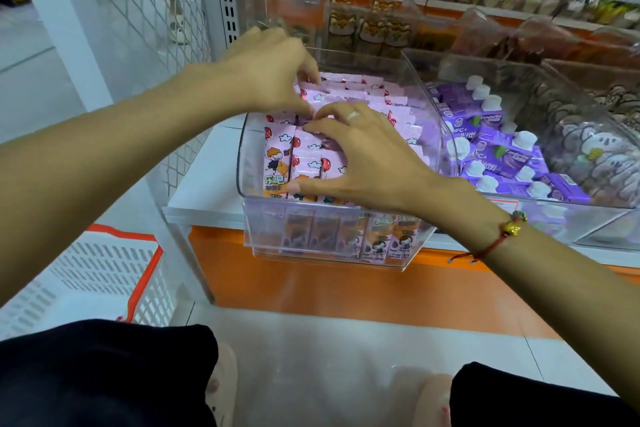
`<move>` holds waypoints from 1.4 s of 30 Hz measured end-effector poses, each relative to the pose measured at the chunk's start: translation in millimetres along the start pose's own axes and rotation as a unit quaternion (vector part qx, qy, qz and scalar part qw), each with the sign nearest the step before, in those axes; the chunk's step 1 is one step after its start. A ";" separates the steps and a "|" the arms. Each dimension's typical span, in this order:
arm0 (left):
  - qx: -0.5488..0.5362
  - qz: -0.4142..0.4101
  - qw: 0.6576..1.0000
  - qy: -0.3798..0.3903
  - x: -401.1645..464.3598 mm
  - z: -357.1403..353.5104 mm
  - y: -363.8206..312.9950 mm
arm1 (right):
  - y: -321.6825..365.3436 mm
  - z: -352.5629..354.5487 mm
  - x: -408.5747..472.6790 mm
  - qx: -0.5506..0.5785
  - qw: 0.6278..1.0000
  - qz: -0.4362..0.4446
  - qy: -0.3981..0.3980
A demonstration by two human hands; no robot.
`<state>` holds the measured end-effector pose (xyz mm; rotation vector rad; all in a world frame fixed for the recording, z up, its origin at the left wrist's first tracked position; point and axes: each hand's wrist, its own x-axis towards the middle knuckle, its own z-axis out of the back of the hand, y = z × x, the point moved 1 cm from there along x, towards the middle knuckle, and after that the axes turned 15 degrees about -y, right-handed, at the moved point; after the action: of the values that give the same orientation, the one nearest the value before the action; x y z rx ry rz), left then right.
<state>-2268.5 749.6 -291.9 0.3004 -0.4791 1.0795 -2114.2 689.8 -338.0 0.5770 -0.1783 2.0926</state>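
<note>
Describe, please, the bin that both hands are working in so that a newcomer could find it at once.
On the white shelf with the orange front, look to the left end, beside the wire mesh. The clear bin there is packed with pink packets printed with a cartoon child, whereas its neighbour holds purple cartons with white caps.

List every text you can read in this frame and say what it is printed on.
"乐吧": on the pink snack packet at the front left of the clear bin.
"NFC+": on the purple cartons.
"Cond…": brand word on those cartons, with the ending too blurred to read.
Smaller print on the packets and cartons is unreadable.
</note>
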 end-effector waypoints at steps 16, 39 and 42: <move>0.062 -0.069 0.994 0.060 -9.8 -1.2 -3.3 | -3.7 19.1 -29.4 -0.025 1.000 -0.015 0.006; -0.403 0.260 0.811 -0.334 -35.4 31.1 -15.2 | -4.0 18.0 -26.9 0.057 0.997 -0.058 0.003; -0.515 0.322 0.716 -0.344 -46.6 42.1 -29.7 | 1.4 34.4 -29.3 0.149 0.974 -0.126 -0.113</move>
<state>-2269.3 681.2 -279.7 -0.5509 -1.8795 1.1595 -2090.5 655.1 -321.3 0.9676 0.0811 1.8147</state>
